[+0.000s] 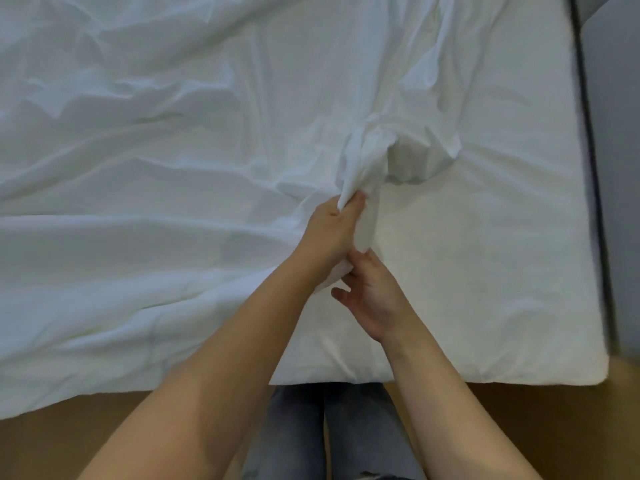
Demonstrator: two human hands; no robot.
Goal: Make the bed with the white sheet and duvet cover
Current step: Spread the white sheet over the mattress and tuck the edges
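Sheet (156,168) lies crumpled on mattress (485,254), side at my right bare. Left hand (330,230) grips bunched edge. Right hand (372,299) has fingers loose, spread, touching bunch below. Step, I judge: spreading sheet. Next: find corner, pull over bare side.

Matt cloth sheet (138,168) (wrinkled), denim trousers (294,438)
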